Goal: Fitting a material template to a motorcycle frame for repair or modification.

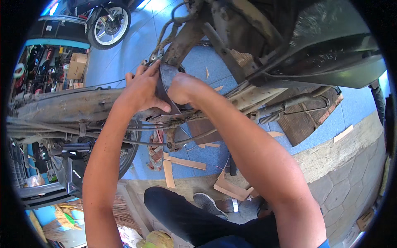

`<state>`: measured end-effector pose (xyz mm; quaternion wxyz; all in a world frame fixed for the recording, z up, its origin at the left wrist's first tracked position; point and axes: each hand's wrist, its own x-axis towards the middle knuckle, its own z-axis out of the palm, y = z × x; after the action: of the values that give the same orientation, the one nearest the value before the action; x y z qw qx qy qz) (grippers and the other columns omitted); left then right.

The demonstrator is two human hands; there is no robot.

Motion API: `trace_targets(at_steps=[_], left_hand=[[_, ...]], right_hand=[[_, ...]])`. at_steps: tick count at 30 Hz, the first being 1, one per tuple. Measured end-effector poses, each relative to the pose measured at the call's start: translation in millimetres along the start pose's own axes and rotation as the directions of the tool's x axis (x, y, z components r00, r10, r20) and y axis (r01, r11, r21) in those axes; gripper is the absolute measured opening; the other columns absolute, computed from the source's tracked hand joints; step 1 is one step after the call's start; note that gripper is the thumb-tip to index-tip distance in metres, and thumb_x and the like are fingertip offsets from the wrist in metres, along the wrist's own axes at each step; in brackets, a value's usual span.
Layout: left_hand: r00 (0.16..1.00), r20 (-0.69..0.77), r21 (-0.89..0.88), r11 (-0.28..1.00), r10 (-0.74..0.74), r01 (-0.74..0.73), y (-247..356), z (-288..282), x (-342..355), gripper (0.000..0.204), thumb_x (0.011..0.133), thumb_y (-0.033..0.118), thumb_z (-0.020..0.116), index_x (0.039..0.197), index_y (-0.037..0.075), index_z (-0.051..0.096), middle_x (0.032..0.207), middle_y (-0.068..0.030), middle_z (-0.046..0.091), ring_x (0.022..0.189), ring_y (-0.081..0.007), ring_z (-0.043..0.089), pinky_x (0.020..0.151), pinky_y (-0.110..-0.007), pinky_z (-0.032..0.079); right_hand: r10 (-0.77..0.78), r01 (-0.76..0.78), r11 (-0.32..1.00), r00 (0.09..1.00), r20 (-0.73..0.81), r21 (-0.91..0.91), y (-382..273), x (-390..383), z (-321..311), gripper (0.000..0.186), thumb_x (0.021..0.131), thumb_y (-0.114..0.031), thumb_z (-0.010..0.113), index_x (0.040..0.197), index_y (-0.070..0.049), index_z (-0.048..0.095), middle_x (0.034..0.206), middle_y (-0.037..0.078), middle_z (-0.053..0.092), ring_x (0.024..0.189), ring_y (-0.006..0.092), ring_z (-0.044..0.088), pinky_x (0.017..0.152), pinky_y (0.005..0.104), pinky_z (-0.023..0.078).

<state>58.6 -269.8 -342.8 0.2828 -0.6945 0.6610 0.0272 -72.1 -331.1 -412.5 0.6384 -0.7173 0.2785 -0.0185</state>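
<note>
Blue-painted concrete floor [136,53] runs under a stripped, dusty motorcycle frame [62,108], with a paved stone kerb [343,165] along its right edge and a parked motorcycle's wheel [109,25] at the far left corner.

From the head camera, you are crouched over the frame, both bare forearms rising from the lower edge. Your left hand [142,89] is wrapped over the left edge of a dark curved plate [167,84], a piece of mudguard or cover, with the thumb laid across its lower face and the fingers pressed together and reaching up toward the cable bundle [159,51] behind it. Your right hand [184,89] is curled against the plate's right edge; its fingers are tucked behind the plate, so you cannot tell whether they pinch it or only press on it. The plate stands nearly upright, sitting on the frame's middle tube, just below a rusty bracket [184,41].

Scraps of tan cardboard [173,165] lie on the floor beneath the frame, near your grey shoe [209,204]. A black body panel [331,58] hangs at the upper right. A straw broom [62,219] lies at the lower left.
</note>
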Motion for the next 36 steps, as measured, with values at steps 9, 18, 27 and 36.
trace_targets(at_steps=[9, 18, 27, 36], left_hand=[[0.999, 0.036, 0.028, 1.000, -0.003, 0.002, -2.3, -0.4, 3.6, 0.124, 0.034, 0.048, 0.089, 0.140, 0.000, 0.047, 0.155, -0.0096, 0.033, 0.133, -0.0348, 0.037, 0.099, -0.052, 0.032], [1.000, -0.004, 0.013, 1.000, 0.005, -0.005, -5.3, 2.6, -0.2, 0.125, 0.032, 0.049, 0.089, 0.138, -0.002, 0.048, 0.156, -0.0096, 0.032, 0.132, -0.0344, 0.038, 0.099, -0.052, 0.032], [1.000, 0.010, -0.002, 1.000, -0.006, 0.006, 2.6, -1.5, 2.8, 0.115, 0.038, 0.049, 0.087, 0.131, -0.010, 0.052, 0.156, -0.0089, 0.031, 0.131, -0.0348, 0.038, 0.096, -0.049, 0.034], [0.997, -0.063, 0.029, 0.998, -0.049, 0.051, 2.0, 8.5, -4.8, 0.108, 0.048, 0.060, 0.085, 0.130, -0.004, 0.055, 0.149, -0.0062, 0.041, 0.137, -0.0332, 0.033, 0.103, -0.060, 0.031]], right_hand=[[-0.056, 0.063, 0.962, 0.998, 0.036, -0.267, 7.1, 33.6, 16.5, 0.038, 0.068, -0.014, 0.078, 0.105, -0.005, 0.073, 0.117, 0.018, 0.066, 0.109, 0.0314, 0.065, 0.091, 0.0382, 0.053], [-0.054, 0.057, 0.995, 0.998, 0.035, -0.078, -0.2, 6.7, 4.2, 0.025, 0.080, -0.006, 0.058, 0.098, 0.009, 0.068, 0.097, 0.027, 0.068, 0.093, 0.0345, 0.068, 0.075, 0.0448, 0.053], [-0.020, 0.031, 0.992, 0.995, -0.096, 0.122, 9.6, 7.6, 8.6, 0.019, 0.079, -0.002, 0.056, 0.088, 0.012, 0.064, 0.077, 0.019, 0.062, 0.066, 0.0313, 0.059, 0.049, 0.0489, 0.042], [0.124, -0.099, 0.982, 0.980, -0.153, 0.158, 19.2, 20.0, 16.1, 0.012, 0.075, -0.004, 0.066, 0.084, 0.005, 0.065, 0.068, 0.008, 0.055, 0.056, 0.0209, 0.047, 0.042, 0.0431, 0.029]])
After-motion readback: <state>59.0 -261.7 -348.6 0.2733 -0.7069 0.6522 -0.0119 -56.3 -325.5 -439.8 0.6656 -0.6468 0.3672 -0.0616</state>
